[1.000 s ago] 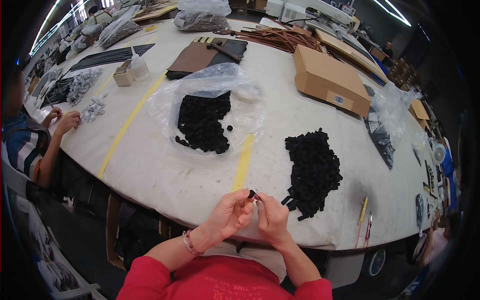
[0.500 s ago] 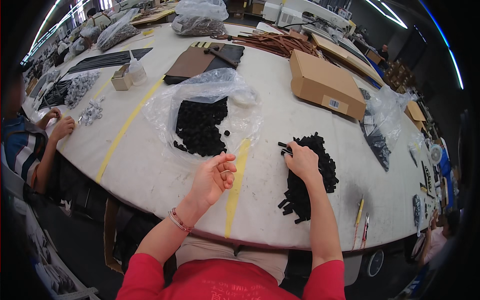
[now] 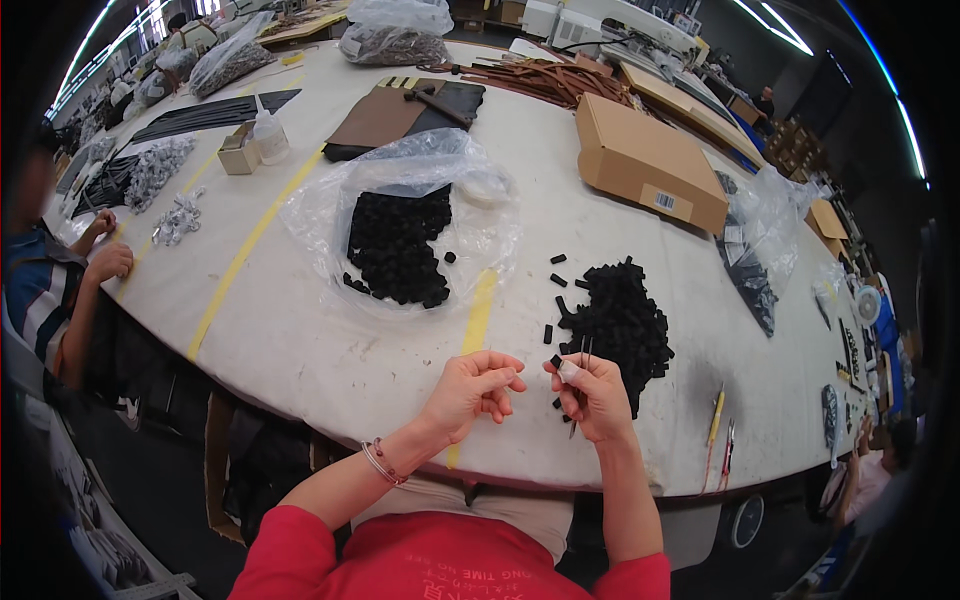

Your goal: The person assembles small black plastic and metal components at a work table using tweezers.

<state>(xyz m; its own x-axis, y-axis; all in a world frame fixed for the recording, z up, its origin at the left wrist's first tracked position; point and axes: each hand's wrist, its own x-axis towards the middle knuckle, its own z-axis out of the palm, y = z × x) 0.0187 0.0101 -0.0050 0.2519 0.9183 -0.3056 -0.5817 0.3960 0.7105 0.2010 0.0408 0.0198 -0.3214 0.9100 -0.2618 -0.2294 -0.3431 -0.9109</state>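
Observation:
My right hand (image 3: 597, 398) is closed round a pair of thin metal tweezers (image 3: 588, 346), prongs pointing away from me. Between its thumb and fingertips it also pinches a small black piece (image 3: 556, 361). Just to the left is my left hand (image 3: 478, 395), its fingers loosely bent and apart, with nothing visible in them. Beyond and beside the right hand lies a heap of short black strip-like pieces (image 3: 625, 320), with a few loose ones at its left. A clear plastic bag (image 3: 310, 215) lies open at centre left, holding many small black rolled-looking pieces (image 3: 395, 245).
A cardboard box (image 3: 650, 165) stands at the back right. Two slim pen-like tools (image 3: 717, 420) lie right of the heap. Brown and black sheets (image 3: 370, 120) and a squeeze bottle (image 3: 269, 138) are farther back. Another person's hands (image 3: 108, 258) rest at the table's left edge.
My right hand has drawn back from the heap toward me, with the tweezers and a black piece in it. My left hand has moved right and nearer to me, close to the right one.

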